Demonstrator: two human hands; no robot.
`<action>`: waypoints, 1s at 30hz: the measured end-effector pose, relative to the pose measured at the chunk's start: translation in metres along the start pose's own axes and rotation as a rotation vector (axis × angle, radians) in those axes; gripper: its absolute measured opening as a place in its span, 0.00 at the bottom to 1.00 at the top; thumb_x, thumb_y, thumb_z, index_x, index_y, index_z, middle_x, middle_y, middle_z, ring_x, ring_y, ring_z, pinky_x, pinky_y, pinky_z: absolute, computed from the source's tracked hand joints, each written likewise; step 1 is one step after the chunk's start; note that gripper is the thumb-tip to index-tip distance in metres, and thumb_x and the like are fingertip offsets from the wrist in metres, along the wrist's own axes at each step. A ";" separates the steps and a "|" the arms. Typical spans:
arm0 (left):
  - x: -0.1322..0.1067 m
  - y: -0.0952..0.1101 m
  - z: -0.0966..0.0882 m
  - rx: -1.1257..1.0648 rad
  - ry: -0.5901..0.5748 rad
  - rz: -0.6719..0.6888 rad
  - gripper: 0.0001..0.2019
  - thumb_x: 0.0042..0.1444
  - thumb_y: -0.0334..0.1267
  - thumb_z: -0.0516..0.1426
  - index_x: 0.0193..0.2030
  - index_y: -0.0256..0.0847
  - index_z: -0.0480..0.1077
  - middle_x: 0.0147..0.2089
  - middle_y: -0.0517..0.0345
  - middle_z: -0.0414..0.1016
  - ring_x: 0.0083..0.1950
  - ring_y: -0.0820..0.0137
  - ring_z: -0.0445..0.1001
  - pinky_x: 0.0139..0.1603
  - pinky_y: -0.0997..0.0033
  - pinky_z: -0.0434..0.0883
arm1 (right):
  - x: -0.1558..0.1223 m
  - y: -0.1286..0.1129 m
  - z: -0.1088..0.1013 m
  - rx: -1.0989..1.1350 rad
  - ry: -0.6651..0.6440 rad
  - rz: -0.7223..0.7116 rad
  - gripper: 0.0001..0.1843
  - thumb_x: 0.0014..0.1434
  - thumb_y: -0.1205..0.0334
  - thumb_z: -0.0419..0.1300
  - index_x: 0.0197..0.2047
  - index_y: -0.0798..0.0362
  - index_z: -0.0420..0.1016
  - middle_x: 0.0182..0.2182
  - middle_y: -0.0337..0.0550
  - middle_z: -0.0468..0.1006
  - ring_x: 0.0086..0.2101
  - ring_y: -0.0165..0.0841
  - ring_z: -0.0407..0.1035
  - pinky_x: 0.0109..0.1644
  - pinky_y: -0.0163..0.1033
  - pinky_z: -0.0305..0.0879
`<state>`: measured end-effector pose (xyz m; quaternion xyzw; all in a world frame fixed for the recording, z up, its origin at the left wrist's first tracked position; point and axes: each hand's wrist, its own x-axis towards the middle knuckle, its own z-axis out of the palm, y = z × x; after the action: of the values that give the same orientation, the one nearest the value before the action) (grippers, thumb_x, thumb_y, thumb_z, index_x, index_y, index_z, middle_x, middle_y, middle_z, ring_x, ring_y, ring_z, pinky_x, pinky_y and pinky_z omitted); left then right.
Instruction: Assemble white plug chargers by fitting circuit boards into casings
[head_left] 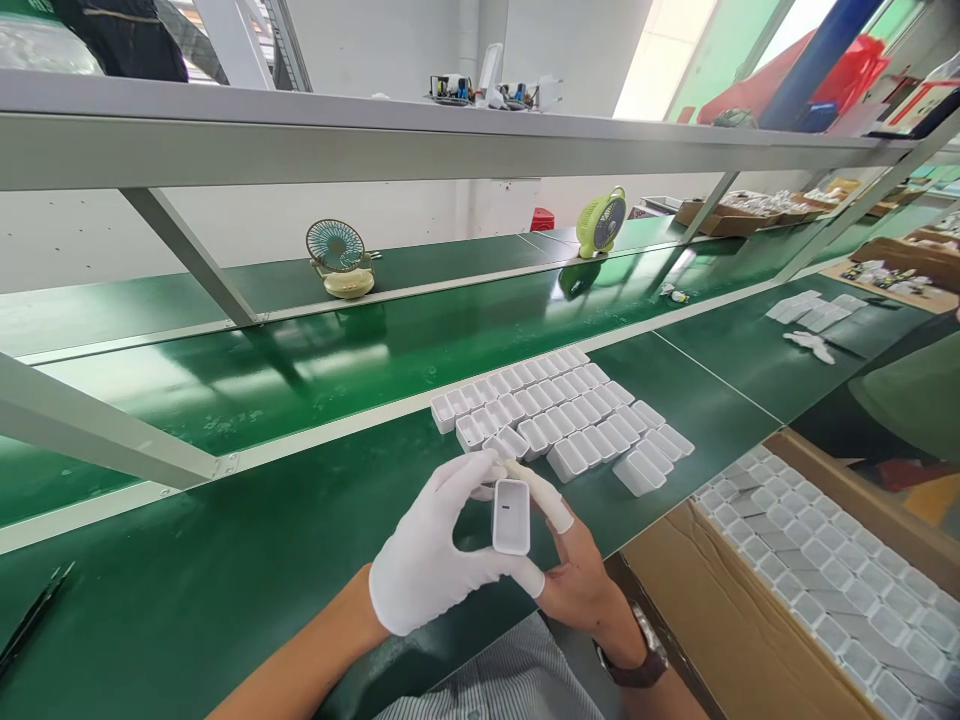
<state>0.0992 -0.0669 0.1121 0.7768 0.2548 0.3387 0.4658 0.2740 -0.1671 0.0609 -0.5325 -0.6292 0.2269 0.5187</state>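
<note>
Both hands sit close under the lens, and we've got the grip front and centre: our left hand (431, 560), in a white glove, closes thumb and fingers round a small white charger shell (511, 516), open port facing us. Our right hand (577, 570), bare but for white cots on the fingertips, pinches the same shell from the far side, a dark watch (637, 655) on the wrist. So the shell is up off the bench (225, 570), held between both hands just above its green top.

Just beyond, we see rows of matching white shells (570, 420) laid out on the bench. To our right, a cardboard box (720, 620) holds a tray of more of them. Further back, two small fans, one cream (339, 258), one lime (601, 221), stand past the belt. Black tweezers (34, 615) lie far left.
</note>
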 end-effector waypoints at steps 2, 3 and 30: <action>0.001 0.000 0.000 -0.012 -0.005 0.006 0.45 0.47 0.45 0.74 0.69 0.67 0.58 0.64 0.57 0.67 0.54 0.62 0.78 0.58 0.55 0.80 | 0.000 0.000 0.000 0.009 0.001 0.004 0.45 0.62 0.62 0.67 0.75 0.47 0.49 0.71 0.50 0.59 0.69 0.46 0.58 0.73 0.54 0.60; 0.001 -0.001 0.001 -0.014 -0.010 0.009 0.45 0.47 0.45 0.74 0.69 0.67 0.58 0.64 0.57 0.67 0.53 0.62 0.78 0.57 0.55 0.80 | 0.000 0.000 0.001 0.013 0.003 0.006 0.45 0.62 0.62 0.67 0.75 0.47 0.49 0.71 0.50 0.59 0.68 0.46 0.58 0.73 0.54 0.61; 0.042 -0.130 -0.006 0.413 0.237 -0.221 0.22 0.55 0.42 0.66 0.55 0.42 0.69 0.58 0.50 0.67 0.47 0.65 0.74 0.50 0.59 0.76 | -0.035 0.082 0.023 -0.357 0.007 -0.042 0.23 0.71 0.66 0.55 0.67 0.48 0.66 0.56 0.51 0.78 0.54 0.41 0.75 0.57 0.51 0.79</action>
<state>0.1113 0.0231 0.0100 0.7779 0.4544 0.3152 0.2984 0.2857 -0.1657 -0.0307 -0.6036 -0.6686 0.0987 0.4228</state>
